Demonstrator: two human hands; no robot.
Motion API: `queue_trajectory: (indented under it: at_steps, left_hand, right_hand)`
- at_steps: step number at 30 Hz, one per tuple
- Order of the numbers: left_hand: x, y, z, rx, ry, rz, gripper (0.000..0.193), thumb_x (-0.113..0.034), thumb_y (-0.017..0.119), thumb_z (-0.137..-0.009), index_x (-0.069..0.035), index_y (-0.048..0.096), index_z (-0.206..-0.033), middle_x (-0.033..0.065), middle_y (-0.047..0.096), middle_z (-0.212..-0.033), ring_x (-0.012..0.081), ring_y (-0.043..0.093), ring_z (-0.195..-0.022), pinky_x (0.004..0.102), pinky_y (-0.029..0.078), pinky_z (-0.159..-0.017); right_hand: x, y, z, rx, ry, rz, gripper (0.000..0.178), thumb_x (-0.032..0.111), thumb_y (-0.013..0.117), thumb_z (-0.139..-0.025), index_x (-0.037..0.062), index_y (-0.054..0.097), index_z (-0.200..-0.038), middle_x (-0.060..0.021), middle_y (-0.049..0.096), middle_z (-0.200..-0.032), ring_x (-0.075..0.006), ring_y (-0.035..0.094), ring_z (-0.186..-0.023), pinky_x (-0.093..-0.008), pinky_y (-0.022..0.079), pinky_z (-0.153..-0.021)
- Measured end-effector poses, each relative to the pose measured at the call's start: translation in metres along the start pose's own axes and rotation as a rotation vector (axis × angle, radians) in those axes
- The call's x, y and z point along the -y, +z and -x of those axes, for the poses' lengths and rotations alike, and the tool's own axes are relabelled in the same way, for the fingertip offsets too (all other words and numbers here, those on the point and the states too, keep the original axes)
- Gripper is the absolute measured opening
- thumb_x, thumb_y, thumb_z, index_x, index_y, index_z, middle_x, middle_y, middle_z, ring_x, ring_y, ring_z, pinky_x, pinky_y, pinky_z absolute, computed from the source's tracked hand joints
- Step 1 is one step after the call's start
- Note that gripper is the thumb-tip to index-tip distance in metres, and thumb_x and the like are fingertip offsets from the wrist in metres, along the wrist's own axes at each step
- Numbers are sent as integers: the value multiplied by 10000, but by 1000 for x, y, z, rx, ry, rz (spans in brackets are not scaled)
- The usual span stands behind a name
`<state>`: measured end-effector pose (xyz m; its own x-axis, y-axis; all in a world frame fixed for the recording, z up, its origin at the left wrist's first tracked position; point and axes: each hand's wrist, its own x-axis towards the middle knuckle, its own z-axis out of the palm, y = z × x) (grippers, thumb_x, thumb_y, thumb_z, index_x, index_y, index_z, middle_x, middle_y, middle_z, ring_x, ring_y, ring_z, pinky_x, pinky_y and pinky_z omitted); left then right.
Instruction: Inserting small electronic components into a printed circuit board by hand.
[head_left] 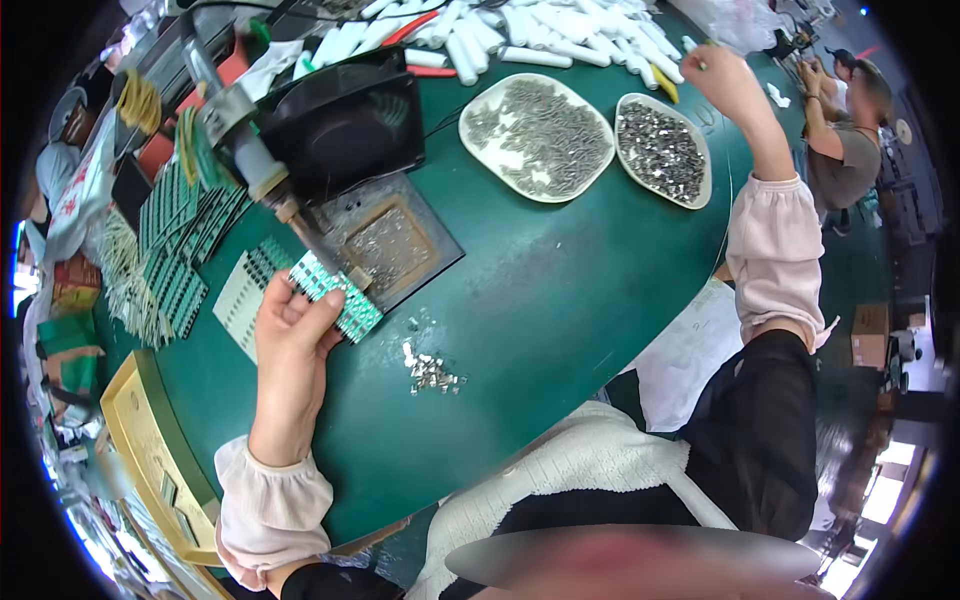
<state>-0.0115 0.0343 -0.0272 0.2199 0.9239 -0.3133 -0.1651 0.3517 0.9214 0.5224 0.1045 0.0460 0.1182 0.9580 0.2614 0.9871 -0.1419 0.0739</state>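
While the left hand (290,335) clamps a small green circuit-board panel (335,295) between thumb and fingers, it holds the panel's far edge just beside the tip of the press-like tool (250,150) and the dark metal fixture plate (390,245) that lie ahead of it. To the left of that hand, more green panels lie fanned in stacks (180,240), and one pale sheet of boards (240,295) rests flat under the wrist side of the held panel. By my reading those stacks are the supply yet to be worked, so most of the job looks left to do; no finished pile can be told apart from them.

Just to the right of the left hand, a small heap of loose metal bits (432,372) sits on the green table (560,290).

Far ahead and to the right, the right hand (725,85) is stretched out, fingers curled near a yellow object beside white tubes (560,40); whether it grips anything cannot be told. Two oval white trays (600,150) of small metal parts lie between the two hands, both well filled. Another person (850,130) works beyond the right hand.
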Motion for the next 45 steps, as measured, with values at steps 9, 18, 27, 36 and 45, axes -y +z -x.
queue_trajectory:
  at_steps: [9, 18, 27, 36, 45]
  left_hand:
    - [2, -5, -2, 0, 16, 42, 226, -14, 623, -948, -63, 562, -1160, 36, 714, -1008, 91, 689, -860, 236, 571, -746]
    - [-2, 0, -2, -163, 121, 79, 316, -43, 660, -932, -15, 523, -1215, 70, 687, -1106, 162, 682, -963, 304, 555, -831]
    - [-13, -18, -6, -209, 358, 106, 247, -54, 687, -923, -20, 531, -1111, 72, 721, -1021, 133, 691, -861, 266, 539, -751]
    - [-10, -19, -10, -254, 322, 101, 257, -60, 692, -918, -19, 536, -1118, 65, 722, -1006, 120, 684, -850, 261, 521, -735]
    - [-8, -14, -4, -285, 343, 56, 256, -80, 688, -929, -10, 550, -1133, 59, 709, -1014, 108, 661, -869, 257, 512, -748]
  right_hand:
    - [-30, 63, 2, 20, 46, -113, 280, 293, 709, -853, 77, 743, -1027, -187, 724, -973, -358, 695, -896, -418, 534, -822]
    - [117, -17, 74, -497, -435, -311, 206, 98, 733, -873, 93, 725, -1079, -50, 486, -581, -143, 513, -514, -302, 389, -485]
    - [280, -48, 100, -560, -1475, -494, 539, 96, 680, -560, -48, 710, -1078, 16, 427, -638, -132, 399, -518, -289, 290, -427]
    - [289, -16, 99, -359, -1367, -594, 350, -32, 760, -657, -19, 716, -1004, -6, 431, -598, -153, 468, -494, -310, 355, -409]
    - [213, -16, 81, -246, -813, -421, 166, 9, 702, -816, 40, 700, -980, -102, 652, -726, -230, 612, -564, -334, 474, -527]
